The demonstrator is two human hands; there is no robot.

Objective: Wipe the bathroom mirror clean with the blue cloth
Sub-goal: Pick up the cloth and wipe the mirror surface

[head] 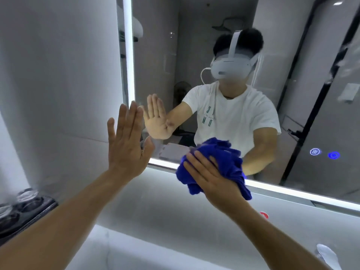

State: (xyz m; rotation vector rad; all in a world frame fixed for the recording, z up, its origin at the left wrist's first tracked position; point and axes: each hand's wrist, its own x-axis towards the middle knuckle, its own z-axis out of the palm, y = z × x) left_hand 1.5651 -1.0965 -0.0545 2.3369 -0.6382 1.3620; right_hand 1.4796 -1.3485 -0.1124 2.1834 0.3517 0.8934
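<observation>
The bathroom mirror (292, 55) fills the upper right, framed by a lit white strip along its left and bottom edges. My left hand (126, 141) is flat with straight fingers, its tips at the mirror's lower left corner. The crumpled blue cloth (220, 160) lies against the mirror's bottom edge. My right hand (210, 176) presses it there with spread fingers. Smears show on the glass at the upper right.
A white wall stands left of the mirror. A dark tray (25, 211) with glasses sits at the lower left. The white basin (136, 250) is below, with a tap (327, 256) at the lower right. Two glowing touch buttons (324, 153) sit on the mirror's right.
</observation>
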